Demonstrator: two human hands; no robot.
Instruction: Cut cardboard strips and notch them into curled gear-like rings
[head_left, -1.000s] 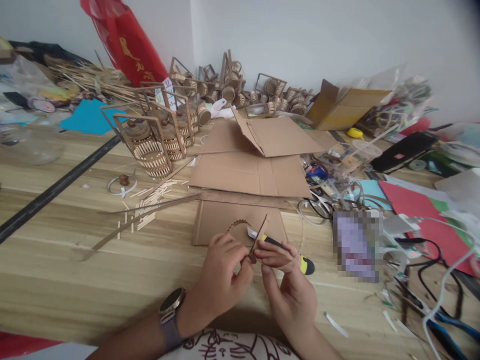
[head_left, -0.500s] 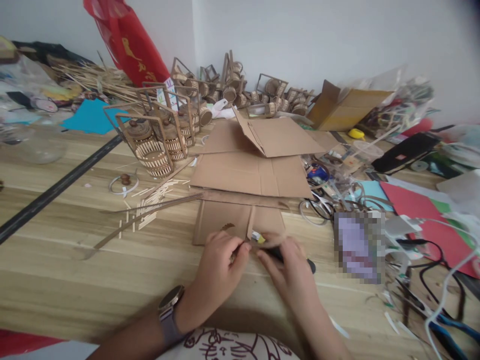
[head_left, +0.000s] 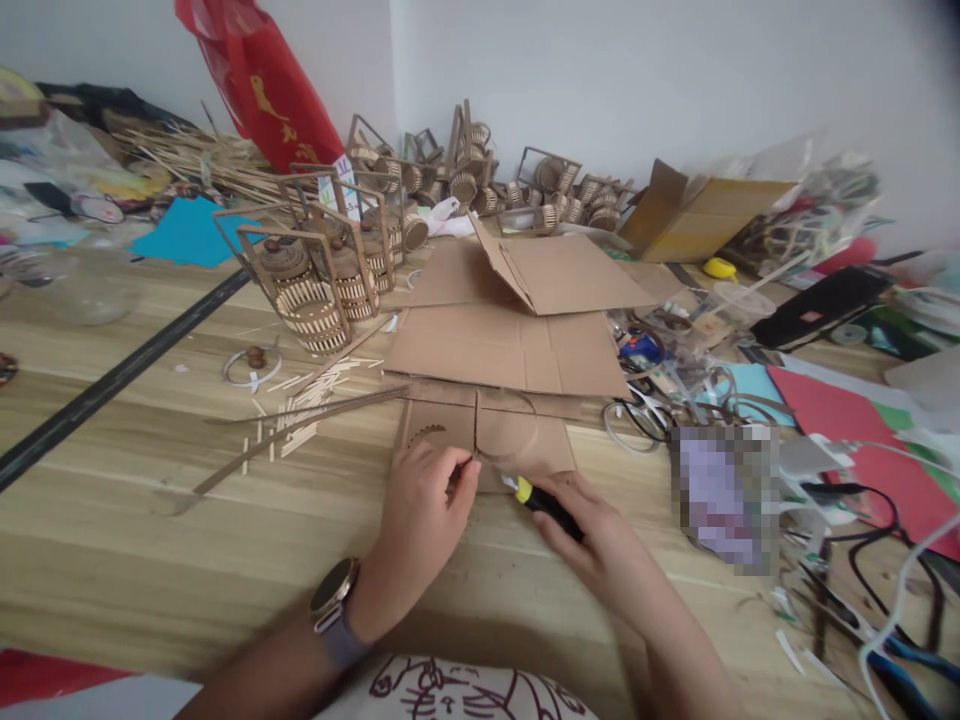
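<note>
My left hand (head_left: 424, 515), with a watch on the wrist, pinches a thin strip of cardboard (head_left: 475, 425) that stands upright between thumb and fingers. My right hand (head_left: 592, 545) is closed round a utility knife (head_left: 541, 500) with a black and yellow handle, its tip lying near the foot of the strip. Both hands rest over a small flat cardboard sheet (head_left: 540, 445) on the wooden table (head_left: 135, 520). A small toothed cardboard arc (head_left: 424, 434) lies on that sheet just above my left hand.
Large flattened cardboard (head_left: 510, 345) lies behind the sheet. Slatted cardboard lanterns (head_left: 315, 275) stand at left, more are heaped by the wall. Loose sticks (head_left: 296, 410) and a long strip lie left. Cables, scissors, coloured paper crowd the right. A red bag (head_left: 262, 80) leans on the wall.
The strip was held up in both hands; now my left hand alone holds it low over the sheet. My right hand has let it go and closed round the knife on the table.
</note>
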